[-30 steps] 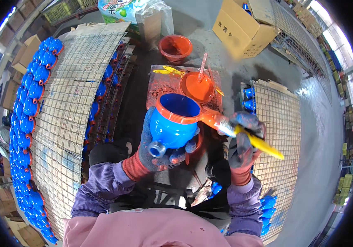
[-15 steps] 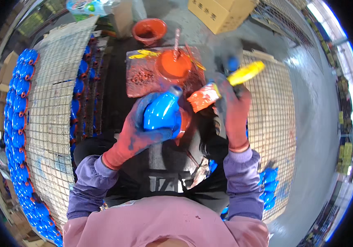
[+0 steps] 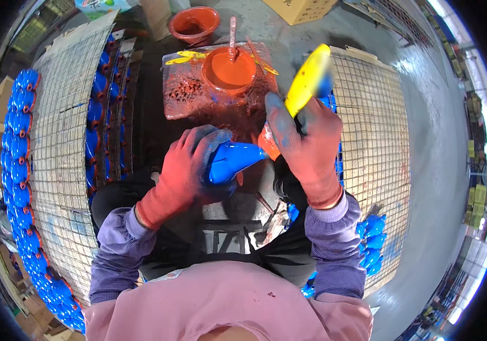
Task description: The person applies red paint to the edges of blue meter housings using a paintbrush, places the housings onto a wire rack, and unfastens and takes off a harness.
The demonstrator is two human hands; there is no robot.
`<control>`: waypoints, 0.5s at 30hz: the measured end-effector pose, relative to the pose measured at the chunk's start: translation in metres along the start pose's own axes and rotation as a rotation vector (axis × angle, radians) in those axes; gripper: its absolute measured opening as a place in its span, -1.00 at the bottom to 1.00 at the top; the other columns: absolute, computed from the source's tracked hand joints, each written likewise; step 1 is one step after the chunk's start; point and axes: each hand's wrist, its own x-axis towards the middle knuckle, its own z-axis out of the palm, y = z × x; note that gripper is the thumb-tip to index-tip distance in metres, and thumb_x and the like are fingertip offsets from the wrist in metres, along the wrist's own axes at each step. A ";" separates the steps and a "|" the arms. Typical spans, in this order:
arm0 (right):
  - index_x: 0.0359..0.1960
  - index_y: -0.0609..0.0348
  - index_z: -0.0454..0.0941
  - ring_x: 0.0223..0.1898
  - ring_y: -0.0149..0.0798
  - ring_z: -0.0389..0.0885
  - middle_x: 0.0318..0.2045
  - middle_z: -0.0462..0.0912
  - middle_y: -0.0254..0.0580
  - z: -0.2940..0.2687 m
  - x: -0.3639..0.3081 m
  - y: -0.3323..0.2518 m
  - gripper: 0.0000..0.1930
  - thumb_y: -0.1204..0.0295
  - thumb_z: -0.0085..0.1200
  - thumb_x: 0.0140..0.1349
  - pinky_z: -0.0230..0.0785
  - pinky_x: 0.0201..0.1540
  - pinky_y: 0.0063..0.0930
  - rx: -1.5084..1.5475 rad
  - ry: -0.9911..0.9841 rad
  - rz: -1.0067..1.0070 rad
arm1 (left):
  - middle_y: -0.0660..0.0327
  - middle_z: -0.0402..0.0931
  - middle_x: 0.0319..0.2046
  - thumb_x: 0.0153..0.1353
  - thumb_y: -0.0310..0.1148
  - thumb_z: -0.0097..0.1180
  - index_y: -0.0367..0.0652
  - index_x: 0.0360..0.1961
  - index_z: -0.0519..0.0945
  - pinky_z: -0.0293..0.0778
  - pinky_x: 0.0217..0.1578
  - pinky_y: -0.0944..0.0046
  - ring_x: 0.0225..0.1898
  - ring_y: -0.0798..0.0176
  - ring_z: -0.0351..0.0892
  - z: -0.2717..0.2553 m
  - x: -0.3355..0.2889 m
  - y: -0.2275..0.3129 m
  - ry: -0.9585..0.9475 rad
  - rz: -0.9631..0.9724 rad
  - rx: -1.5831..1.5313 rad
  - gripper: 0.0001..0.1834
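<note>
My left hand (image 3: 189, 165), in a red glove with dark fingers, is closed around a glossy blue metal part (image 3: 233, 162) with a tapered neck pointing right. Orange-red paint shows on its underside. My right hand (image 3: 308, 145), gloved the same way, grips a paintbrush (image 3: 307, 79) by its yellow handle, which points up. The brush's orange-coated bristles are partly hidden behind my fingers and lie close to the tip of the blue neck; whether they touch I cannot tell. Beyond both hands stands a bowl of orange paint (image 3: 229, 71) with a stick in it.
The bowl sits on a paint-crusted board (image 3: 178, 105) with yellow-handled brushes (image 3: 189, 55). Behind it are an orange basin (image 3: 194, 24) and a cardboard box (image 3: 300, 8). Wire-mesh racks (image 3: 64, 142) flank me, with rows of blue parts (image 3: 21, 165) at left and several more (image 3: 373, 241) at right.
The blue part has turned so its neck points right instead of up. My right hand has moved left and nearer, swinging the brush's handle upright and its bristles down toward the neck.
</note>
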 end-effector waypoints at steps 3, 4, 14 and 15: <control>-0.25 0.04 0.60 -0.58 -0.16 0.54 -0.48 0.59 -0.25 -0.005 -0.001 0.002 -0.74 0.38 0.31 -0.01 0.32 -0.61 -0.38 -0.331 0.021 -0.538 | 0.03 0.41 0.01 -0.34 -0.16 0.49 -0.12 0.12 0.39 0.48 -0.07 -0.01 -0.03 -0.09 0.49 -0.003 0.001 0.000 0.016 -0.087 -0.047 -0.10; -0.28 -0.03 0.61 -0.54 -0.21 0.53 -0.41 0.59 -0.31 -0.005 -0.002 0.008 -0.72 0.41 0.34 -0.10 0.29 -0.61 -0.40 -0.442 0.044 -0.732 | 0.03 0.41 0.01 -0.34 -0.16 0.49 -0.12 0.12 0.39 0.48 -0.07 -0.01 -0.03 -0.09 0.49 -0.003 0.003 -0.002 0.031 -0.106 -0.046 -0.10; -0.20 0.23 0.51 -0.37 -0.29 0.60 -0.26 0.65 -0.09 0.007 -0.011 0.007 -0.80 0.54 0.13 0.12 0.47 -0.37 -0.43 0.201 0.143 -0.320 | 0.10 0.49 0.02 0.02 -0.23 0.35 -0.24 0.15 0.36 0.44 0.07 0.18 0.03 0.16 0.53 -0.013 0.000 -0.004 -0.044 -0.565 -1.195 -0.31; -0.16 0.25 0.49 -0.34 -0.32 0.60 -0.21 0.64 -0.06 0.010 -0.014 0.002 -0.81 0.55 0.07 0.18 0.47 -0.38 -0.49 0.460 0.140 -0.133 | 0.10 0.49 0.03 0.10 -0.23 0.28 -0.26 0.16 0.36 0.44 0.08 0.19 0.03 0.18 0.53 -0.015 0.000 -0.002 -0.071 -0.638 -1.357 -0.36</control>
